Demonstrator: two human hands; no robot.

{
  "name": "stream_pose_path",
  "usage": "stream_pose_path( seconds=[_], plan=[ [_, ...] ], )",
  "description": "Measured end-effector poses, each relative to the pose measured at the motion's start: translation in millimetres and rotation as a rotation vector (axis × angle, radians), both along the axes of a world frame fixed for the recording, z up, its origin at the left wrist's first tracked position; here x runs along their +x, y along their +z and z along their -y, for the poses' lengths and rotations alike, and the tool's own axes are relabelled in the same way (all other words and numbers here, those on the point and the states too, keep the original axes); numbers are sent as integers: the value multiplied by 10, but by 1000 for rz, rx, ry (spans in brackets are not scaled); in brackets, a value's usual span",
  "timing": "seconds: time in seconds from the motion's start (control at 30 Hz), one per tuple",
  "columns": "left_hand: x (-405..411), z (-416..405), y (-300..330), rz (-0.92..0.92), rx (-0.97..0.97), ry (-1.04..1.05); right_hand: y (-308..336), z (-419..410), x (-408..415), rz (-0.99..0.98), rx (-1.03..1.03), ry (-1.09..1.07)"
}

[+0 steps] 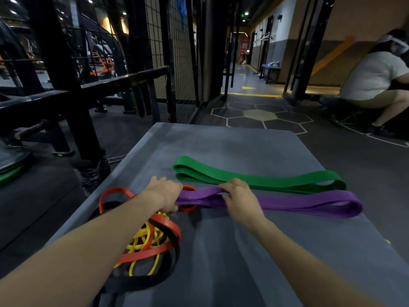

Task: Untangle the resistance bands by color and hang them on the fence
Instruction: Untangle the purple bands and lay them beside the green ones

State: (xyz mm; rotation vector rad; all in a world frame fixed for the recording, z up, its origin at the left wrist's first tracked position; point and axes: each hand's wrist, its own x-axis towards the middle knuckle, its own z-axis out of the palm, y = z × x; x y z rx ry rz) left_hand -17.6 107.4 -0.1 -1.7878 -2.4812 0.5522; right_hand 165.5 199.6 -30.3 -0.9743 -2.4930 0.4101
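Head view: purple resistance band being laid out flat on the counter, both hands on it.

The purple band looks light, soft and floppy, a flat rubbery loop that should stretch and cling rather than slide; best taken at a folded end or pinched across its flat width. The left hand grips its left end at about 9 o'clock of the band, fingers curled round it. The right hand pinches the strap nearer its middle, the rest running off toward 3 o'clock. The green band lies folded just beyond, at 12 o'clock of the hands, untouched. The tangle of orange, yellow and black bands sits at 7 o'clock under the left forearm, on the grey counter. The mesh fence stands well apart at 11 o'clock.
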Motion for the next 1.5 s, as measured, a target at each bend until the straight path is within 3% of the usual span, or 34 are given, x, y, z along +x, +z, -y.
stream_pose_path(
  seconds=[0.17, 0.33, 0.47, 0.7, 0.83, 1.0, 1.27, 1.33, 1.43, 1.5],
  plan=[
    [-30, 18, -27, -35, 44, -6, -41, 198, -194, 391, 130, 86],
    [-32, -32, 119, 135, 111, 62, 96, 251, -317, 509, 319, 157],
    [-115, -82, 303, 429, 308, 100, 23, 225, -453, 464, 510, 136],
    [-247, -80, 75, 916, 600, 147, 26, 151, -451, 227, 423, -48],
    [-304, -114, -190, 717, 559, 189, -30, 91, -434, 162, 315, -113],
    [-259, -183, -351, 591, 340, 210, -67, -11, -430, 87, 237, -206],
    [-64, 364, -109, 841, 46, -112, -37, 22, -499, 121, 269, -217],
    [-43, 446, -83, 1013, 107, -72, -21, 30, -531, 133, 288, -223],
    [-24, 432, -58, 1310, 404, 205, -62, 94, -573, 163, 466, -188],
    [-65, 353, -59, 1115, 663, 224, -120, 105, -624, 207, 514, -172]
  ],
)
